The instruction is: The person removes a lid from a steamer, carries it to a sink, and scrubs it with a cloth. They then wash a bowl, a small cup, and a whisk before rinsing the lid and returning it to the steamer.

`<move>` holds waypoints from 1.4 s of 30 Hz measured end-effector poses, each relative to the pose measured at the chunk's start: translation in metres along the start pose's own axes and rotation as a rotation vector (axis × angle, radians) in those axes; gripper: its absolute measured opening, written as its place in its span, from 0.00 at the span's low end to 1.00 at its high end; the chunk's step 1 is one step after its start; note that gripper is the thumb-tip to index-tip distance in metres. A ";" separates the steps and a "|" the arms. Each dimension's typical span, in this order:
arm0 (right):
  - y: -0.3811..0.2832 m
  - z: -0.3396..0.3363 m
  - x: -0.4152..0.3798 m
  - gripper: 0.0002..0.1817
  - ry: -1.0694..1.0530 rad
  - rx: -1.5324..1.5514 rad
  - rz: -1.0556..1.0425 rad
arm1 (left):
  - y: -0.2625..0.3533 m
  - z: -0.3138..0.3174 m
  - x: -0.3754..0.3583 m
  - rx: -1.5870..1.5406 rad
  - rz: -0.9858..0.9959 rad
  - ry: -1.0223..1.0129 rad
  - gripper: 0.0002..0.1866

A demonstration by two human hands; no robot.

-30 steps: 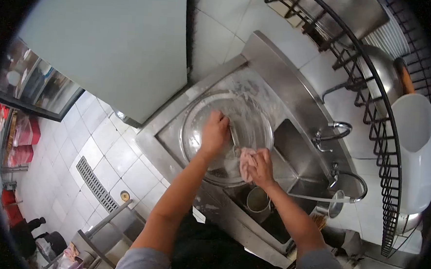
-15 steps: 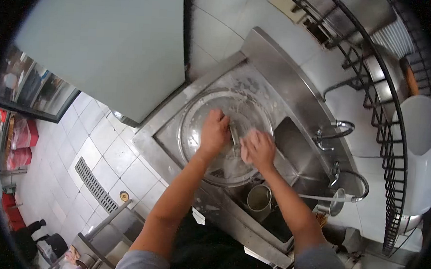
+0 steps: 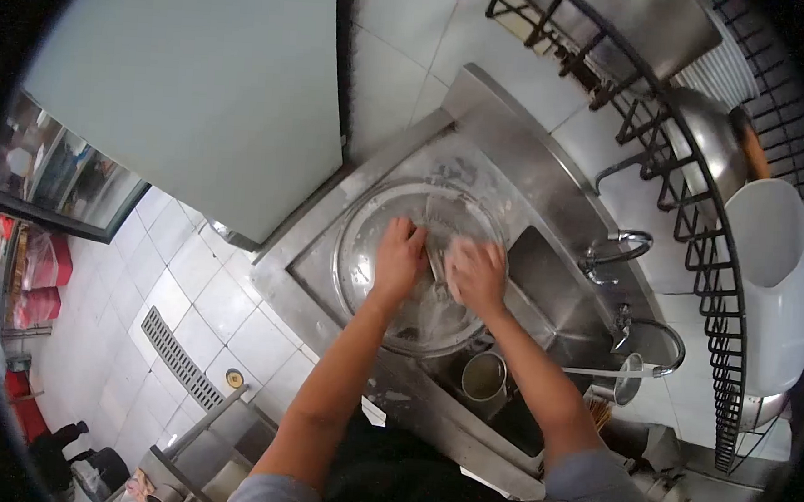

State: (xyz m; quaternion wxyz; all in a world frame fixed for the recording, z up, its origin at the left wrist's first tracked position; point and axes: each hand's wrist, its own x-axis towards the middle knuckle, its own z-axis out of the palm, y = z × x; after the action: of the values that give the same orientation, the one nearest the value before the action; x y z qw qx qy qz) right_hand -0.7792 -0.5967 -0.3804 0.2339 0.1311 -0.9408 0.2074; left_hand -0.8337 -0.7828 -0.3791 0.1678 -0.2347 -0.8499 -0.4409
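Note:
A large round see-through lid or bowl (image 3: 356, 258) with soapy smears lies on the steel counter (image 3: 306, 264) beside the sink. My left hand (image 3: 402, 258) is over its middle, fingers curled around the end of a thin flat item (image 3: 436, 264) that I cannot make out clearly. Just to the right, my right hand (image 3: 474, 273) is blurred by motion near the same item; whatever its fingers hold is hidden. A metal cup (image 3: 484, 376) with cloudy liquid stands below my right hand.
The sink basin (image 3: 551, 277) lies to the right, with two curved taps (image 3: 634, 245) behind it. A black wire rack (image 3: 685, 220) holding metal bowls and a white container (image 3: 768, 288) overhangs the right side. A grey panel (image 3: 192, 85) borders the upper left.
My right hand has shifted slightly left, closer to my left hand. The view has tilted a little. My left hand stays over the round item.

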 end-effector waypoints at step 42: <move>-0.097 -0.001 -0.093 0.15 0.178 0.131 0.302 | 0.018 0.000 -0.014 -0.180 -0.187 -0.057 0.07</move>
State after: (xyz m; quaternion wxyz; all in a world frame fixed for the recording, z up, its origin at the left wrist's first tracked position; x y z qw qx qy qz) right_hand -0.6658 -0.6673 -0.3936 0.2734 -0.0152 -0.9098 0.3119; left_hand -0.8124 -0.7769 -0.3737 0.0800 -0.1808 -0.8295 -0.5223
